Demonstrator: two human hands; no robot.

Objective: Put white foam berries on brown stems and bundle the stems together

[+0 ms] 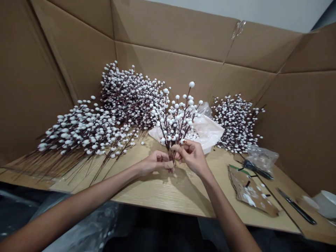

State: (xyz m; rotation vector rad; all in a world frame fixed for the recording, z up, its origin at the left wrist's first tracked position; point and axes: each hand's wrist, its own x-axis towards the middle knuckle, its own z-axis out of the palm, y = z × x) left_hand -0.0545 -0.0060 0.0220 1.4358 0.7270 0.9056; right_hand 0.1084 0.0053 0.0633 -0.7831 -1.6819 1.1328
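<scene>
A bunch of artificial white berry stems [173, 122] stands upright between my hands over the middle of the table. My left hand [155, 162] is closed round the lower ends of the brown stems. Higher up, my right hand [193, 155] pinches at the stems just below the berries; its thumb and fingers touch the bunch. Behind the bunch lies a white plastic bag [210, 129]. To the left, a loose pile of berry stems [78, 131] rests with bare ends toward the front edge.
A large heap of berry stems [131, 92] leans on the cardboard wall [168, 63]; another heap [235, 122] is at the right. Near the right edge lie a glue-smeared cardboard piece [249, 192], a dark tool [258, 169], a knife [296, 206] and a white tape roll [325, 203].
</scene>
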